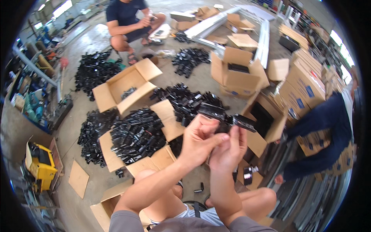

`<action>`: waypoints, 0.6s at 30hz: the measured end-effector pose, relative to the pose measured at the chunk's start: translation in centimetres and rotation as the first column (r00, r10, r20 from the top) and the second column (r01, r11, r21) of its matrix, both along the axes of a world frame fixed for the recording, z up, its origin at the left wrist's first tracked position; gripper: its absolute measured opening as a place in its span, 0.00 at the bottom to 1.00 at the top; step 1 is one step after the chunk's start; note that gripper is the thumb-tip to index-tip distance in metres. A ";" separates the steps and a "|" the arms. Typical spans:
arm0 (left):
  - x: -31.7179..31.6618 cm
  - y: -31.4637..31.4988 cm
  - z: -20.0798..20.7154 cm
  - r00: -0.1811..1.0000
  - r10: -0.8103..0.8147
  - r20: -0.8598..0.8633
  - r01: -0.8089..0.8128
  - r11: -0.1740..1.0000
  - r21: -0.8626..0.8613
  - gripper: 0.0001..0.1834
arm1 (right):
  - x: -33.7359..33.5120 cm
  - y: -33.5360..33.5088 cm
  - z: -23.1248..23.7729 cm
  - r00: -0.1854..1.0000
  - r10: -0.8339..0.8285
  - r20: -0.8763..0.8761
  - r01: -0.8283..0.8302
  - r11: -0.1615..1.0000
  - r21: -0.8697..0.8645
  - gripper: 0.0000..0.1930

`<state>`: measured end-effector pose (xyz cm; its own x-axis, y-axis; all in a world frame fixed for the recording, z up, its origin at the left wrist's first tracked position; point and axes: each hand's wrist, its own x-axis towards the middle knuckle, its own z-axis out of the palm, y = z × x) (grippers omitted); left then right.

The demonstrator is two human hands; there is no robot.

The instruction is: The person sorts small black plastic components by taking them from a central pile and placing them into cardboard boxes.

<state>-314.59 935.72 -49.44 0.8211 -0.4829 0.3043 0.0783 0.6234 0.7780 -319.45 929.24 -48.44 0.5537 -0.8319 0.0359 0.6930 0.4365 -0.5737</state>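
Note:
Both of my hands are raised close together in front of me. My left hand (pixel 198 138) pinches a glossy black rectangular part (pixel 211 110). Beside it, my right hand (pixel 228 151) grips a second black rectangular part (pixel 244 123) between thumb and fingers. A darker piece between the two is blurred, and I cannot tell whether the parts are joined there. Below and left of my hands, an open cardboard box (pixel 169 119) is heaped with similar black parts (pixel 137 131). Another pile of black parts (pixel 183 101) lies just beyond my hands.
A box with small metal pieces (pixel 105 91) stands ahead. Open cartons (pixel 234 83) and stacked cartons (pixel 303 92) are at the right. One person (pixel 127 23) squats at the far side; another person's dark-trousered legs (pixel 322 127) are at the right. A yellow machine (pixel 40 168) sits left.

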 end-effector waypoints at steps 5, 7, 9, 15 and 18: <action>0.4 0.8 0.5 0.998 -0.054 -0.042 0.053 0.998 -0.026 0.19 | 0.4 0.0 -0.7 0.996 0.052 0.070 -0.040 0.986 -0.162 0.11; 0.5 0.9 0.7 0.994 -0.069 -0.085 0.068 0.998 -0.015 0.19 | -0.2 0.5 0.4 0.989 0.090 0.117 -0.074 0.988 -0.138 0.11; 0.5 0.7 1.0 0.997 -0.045 -0.066 0.042 0.998 -0.036 0.19 | -0.1 0.2 -0.3 0.992 0.091 0.085 -0.075 0.982 -0.171 0.11; 0.3 0.6 0.7 0.997 -0.050 -0.052 0.049 0.999 -0.016 0.19 | -0.1 -1.1 -1.5 0.996 0.086 -0.004 -0.085 0.982 -0.167 0.13; 0.2 0.6 0.8 0.998 -0.042 -0.043 0.041 0.999 -0.031 0.20 | -0.2 -0.5 -0.7 0.992 0.115 0.059 -0.103 0.978 -0.180 0.13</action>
